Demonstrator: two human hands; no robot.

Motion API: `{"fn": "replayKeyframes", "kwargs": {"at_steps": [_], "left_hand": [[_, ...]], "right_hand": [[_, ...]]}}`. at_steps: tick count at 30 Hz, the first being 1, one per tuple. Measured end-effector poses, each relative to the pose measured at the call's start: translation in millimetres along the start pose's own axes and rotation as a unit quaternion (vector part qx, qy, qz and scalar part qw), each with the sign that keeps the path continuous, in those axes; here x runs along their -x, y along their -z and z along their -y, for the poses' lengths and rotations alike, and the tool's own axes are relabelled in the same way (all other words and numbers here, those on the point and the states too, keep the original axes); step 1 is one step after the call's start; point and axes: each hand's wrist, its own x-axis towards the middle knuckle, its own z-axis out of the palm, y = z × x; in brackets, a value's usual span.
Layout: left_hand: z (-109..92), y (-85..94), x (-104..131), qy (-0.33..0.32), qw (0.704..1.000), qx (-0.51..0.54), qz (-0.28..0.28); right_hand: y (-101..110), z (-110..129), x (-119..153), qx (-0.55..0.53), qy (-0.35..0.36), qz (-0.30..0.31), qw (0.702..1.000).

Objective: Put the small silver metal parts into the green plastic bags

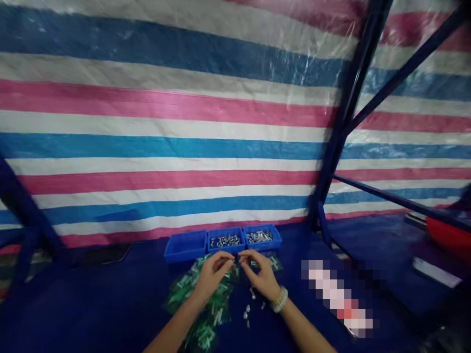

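My left hand (212, 275) and my right hand (264, 278) are close together in front of the blue bins, each with thumb and fingers pinched. Whatever sits between the fingertips is too small to make out. Under and beside my left hand lies a heap of clear and green plastic packets (206, 331) with small metal pieces showing in them. A few loose shiny metal parts (246, 311) lie below my right hand. Behind the hands, small metal fittings (228, 240) fill the middle bin, and longer silvery pieces (259, 237) are in the right one.
Three blue plastic bins stand in a row, the left bin (184, 256) at its end. A dark blue frame post (333, 132) rises at right before a striped sheet (165, 110). A pixelated strip (336, 294) lies right of my hands; a red object (447, 235) sits far right.
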Motion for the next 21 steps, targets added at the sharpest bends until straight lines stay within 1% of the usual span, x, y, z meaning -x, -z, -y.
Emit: {"fn": "replayKeyframes", "kwargs": {"at_steps": [4,11,17,21], "left_hand": [[3,-1.8,3,0.004,1.0,0.004,-0.003],[4,-4.1,6,0.008,1.0,0.014,0.002],[4,-5.8,9,-0.011,1.0,0.008,0.017],[10,-11.2,11,-0.04,0.999,-0.015,-0.01]], "right_hand": [[0,4,1,0.008,0.012,0.019,1.0],[2,8,-3,0.01,0.024,0.014,1.0],[-1,11,-4,0.011,-0.005,0.002,1.0],[-3,9,-2,0.009,-0.041,-0.009,0.999]]}}
